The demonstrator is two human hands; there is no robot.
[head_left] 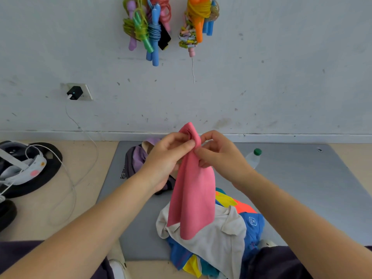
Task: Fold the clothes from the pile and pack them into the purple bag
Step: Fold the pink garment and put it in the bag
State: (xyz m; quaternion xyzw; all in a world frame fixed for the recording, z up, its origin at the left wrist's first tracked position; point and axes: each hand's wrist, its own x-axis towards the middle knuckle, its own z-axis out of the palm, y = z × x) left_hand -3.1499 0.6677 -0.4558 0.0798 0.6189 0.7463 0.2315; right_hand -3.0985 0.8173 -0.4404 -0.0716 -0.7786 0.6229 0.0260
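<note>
Left hand and right hand are both pinching the top edge of a pink cloth garment, dangling it above the mixed-colour clothes pile.

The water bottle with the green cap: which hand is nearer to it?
The right hand. It pinches the pink cloth just left of the water bottle. The left hand grips the same cloth on its far side, over the purple bag.

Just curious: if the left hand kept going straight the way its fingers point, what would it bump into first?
The pink cloth it already pinches, then probably the right hand just beyond; depth is hard to judge.
</note>
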